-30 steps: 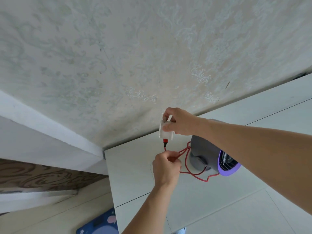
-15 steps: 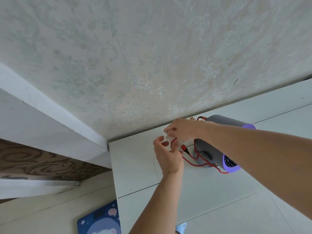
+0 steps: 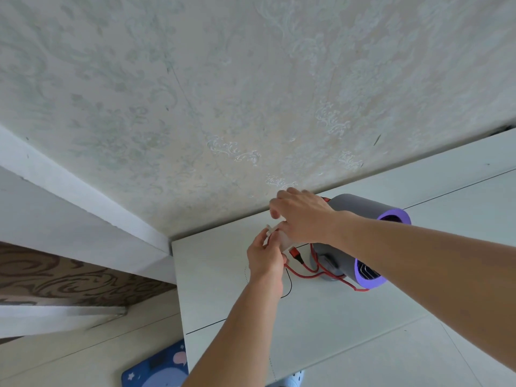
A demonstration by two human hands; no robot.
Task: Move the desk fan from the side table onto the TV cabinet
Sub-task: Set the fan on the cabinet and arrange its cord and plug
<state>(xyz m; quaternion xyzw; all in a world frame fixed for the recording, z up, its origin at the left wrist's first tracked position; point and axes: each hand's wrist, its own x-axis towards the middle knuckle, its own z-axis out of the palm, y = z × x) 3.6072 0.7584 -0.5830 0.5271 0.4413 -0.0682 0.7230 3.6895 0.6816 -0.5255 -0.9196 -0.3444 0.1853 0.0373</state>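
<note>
Behind both hands [image 3: 282,241] — white plug [image 3: 275,233] half-hidden.

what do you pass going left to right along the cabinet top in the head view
left hand → white plug → right hand → red cable → desk fan

Patterned wallpaper [image 3: 223,93] above; blue mat [image 3: 156,372] on the pale floor [image 3: 69,358].
</note>
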